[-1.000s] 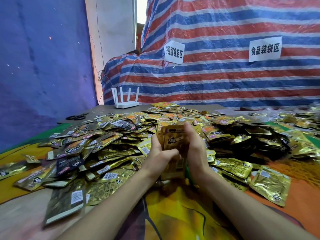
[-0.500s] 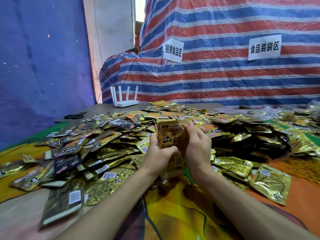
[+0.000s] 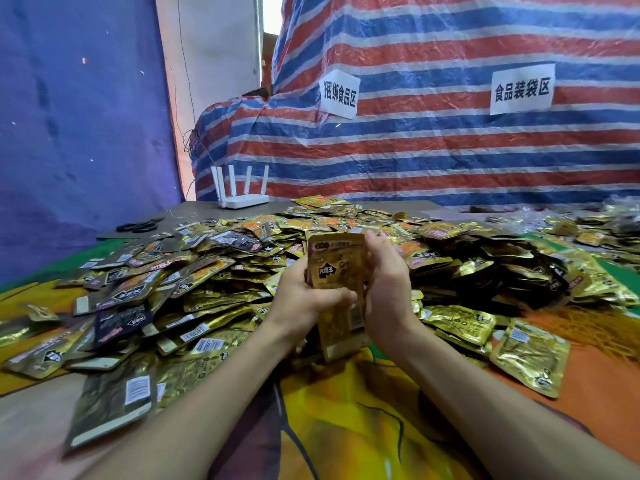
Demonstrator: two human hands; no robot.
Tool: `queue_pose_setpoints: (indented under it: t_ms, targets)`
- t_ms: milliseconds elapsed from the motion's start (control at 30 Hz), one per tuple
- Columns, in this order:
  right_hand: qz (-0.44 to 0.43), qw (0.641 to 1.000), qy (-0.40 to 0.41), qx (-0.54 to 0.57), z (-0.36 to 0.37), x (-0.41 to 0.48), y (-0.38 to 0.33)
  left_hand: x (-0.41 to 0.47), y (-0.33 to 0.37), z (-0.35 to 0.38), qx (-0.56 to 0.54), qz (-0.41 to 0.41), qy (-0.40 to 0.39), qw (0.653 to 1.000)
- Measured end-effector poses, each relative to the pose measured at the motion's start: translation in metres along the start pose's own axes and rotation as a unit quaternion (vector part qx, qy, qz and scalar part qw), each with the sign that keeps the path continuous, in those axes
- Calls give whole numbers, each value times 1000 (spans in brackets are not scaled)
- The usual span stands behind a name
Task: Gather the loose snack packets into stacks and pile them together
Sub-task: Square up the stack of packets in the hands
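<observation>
A small stack of snack packets point(image 3: 334, 268) is held upright over the near part of the patterned cloth point(image 3: 346, 427), just in front of the loose heap point(image 3: 207, 271). It is clasped from both sides: the left hand point(image 3: 306, 299) is curled round its left edge, the right hand point(image 3: 388, 289) round its right, with fingertips reaching the top corner. Held so, the edges are probably being squared before the stack is laid down. Beyond the heap, scissors point(image 3: 138, 226) and a white router point(image 3: 242, 197) are seen.

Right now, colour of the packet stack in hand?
Gold foil with a black logo patch on the packet stack; head view.
</observation>
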State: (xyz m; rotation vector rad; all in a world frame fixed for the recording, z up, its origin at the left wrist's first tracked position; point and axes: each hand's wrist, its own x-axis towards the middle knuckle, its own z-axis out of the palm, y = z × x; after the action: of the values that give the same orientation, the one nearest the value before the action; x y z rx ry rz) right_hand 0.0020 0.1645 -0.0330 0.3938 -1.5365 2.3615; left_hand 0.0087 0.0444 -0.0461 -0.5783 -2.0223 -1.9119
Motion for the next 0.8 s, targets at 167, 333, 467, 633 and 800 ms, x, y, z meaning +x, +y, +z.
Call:
queue_pose_setpoints:
  t_ms: [167, 333, 467, 633, 800]
  targets:
    - [16, 998, -14, -51, 2, 3, 2, -1, 2, -1, 13, -16, -71, 997]
    - [-12, 993, -15, -114, 1, -1, -5, -3, 1, 6, -4, -49, -52, 997]
    - [-77, 975, 23, -207, -9, -6, -23, -6, -1, 10, -36, -62, -28, 997]
    - [-101, 891, -10, -442, -56, -18, -56, -6, -1, 8, -31, -47, -38, 998]
    - [48, 723, 8, -689, -130, -6, -112, -7, -3, 8, -2, -45, -27, 999]
